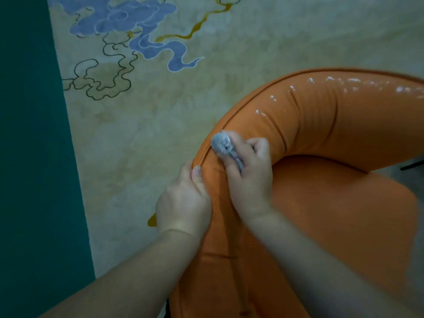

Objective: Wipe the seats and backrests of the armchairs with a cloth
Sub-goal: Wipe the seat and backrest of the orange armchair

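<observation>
An orange armchair [325,125] with a curved, glossy padded backrest fills the right half of the head view; its seat [344,214] lies lower right. My right hand [250,177] grips a small bunched grey cloth [221,144] and presses it onto the left end of the backrest, close to the piped seam. My left hand [185,200] holds the outer edge of the same armrest, thumb on top at the seam, fingers curled round the outside and mostly hidden.
A beige rug [149,134] with blue cloud shapes and dark and gold wavy lines lies under and left of the chair. A dark green floor strip [29,157] runs down the left edge. A thin dark object [413,165] shows at the right, behind the backrest.
</observation>
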`<state>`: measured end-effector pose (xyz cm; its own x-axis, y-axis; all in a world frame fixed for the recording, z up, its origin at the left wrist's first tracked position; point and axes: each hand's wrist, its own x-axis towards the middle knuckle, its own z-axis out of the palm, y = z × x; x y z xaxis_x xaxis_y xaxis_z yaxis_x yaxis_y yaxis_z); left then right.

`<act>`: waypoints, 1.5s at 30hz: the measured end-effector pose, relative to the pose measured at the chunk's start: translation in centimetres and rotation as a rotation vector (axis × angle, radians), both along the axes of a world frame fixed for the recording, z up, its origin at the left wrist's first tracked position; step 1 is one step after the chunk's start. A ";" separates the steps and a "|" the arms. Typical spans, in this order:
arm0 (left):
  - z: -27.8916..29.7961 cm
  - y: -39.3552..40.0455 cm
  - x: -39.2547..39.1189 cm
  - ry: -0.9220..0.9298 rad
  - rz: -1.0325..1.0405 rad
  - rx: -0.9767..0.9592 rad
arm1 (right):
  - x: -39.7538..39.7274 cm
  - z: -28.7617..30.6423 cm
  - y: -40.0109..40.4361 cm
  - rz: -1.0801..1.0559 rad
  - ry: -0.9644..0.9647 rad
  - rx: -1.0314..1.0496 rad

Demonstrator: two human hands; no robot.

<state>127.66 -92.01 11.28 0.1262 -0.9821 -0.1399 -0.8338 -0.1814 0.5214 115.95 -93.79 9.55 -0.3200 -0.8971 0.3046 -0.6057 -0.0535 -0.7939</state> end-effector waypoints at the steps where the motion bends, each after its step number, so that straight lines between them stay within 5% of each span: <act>1: 0.0 0.0 0.0 0.002 -0.002 0.001 | -0.6 0.2 -0.4 0.039 0.039 -0.002; 7: 0.4 0.2 -0.2 0.044 0.003 -0.009 | -2.6 1.3 -5.6 -0.160 -0.003 0.067; 14: 0.2 0.3 -0.2 0.112 0.025 -0.059 | 0.3 0.6 1.7 0.083 0.085 0.022; 16: 0.1 0.4 -0.1 0.134 0.046 -0.050 | -1.0 0.8 -1.1 0.023 0.176 0.024; 19: 0.1 0.3 0.0 0.140 0.069 -0.021 | -1.3 1.0 -3.6 -0.131 0.062 0.050; 24: 0.1 0.2 0.0 0.158 0.054 0.000 | 2.0 -0.1 4.6 0.070 0.017 0.028; 29: 0.1 0.1 -0.1 0.150 0.060 -0.020 | -0.6 -0.1 0.4 0.032 0.186 -0.008; 35: -0.1 0.4 0.1 0.163 0.054 -0.045 | 0.6 -1.7 4.7 -0.039 -0.066 0.009; 42: -0.3 0.3 0.2 0.148 0.052 -0.035 | -0.8 -1.8 2.6 -0.022 0.087 0.000; 45: -0.3 0.3 0.4 0.135 0.053 -0.028 | -0.2 -2.3 2.5 -0.095 -0.006 -0.016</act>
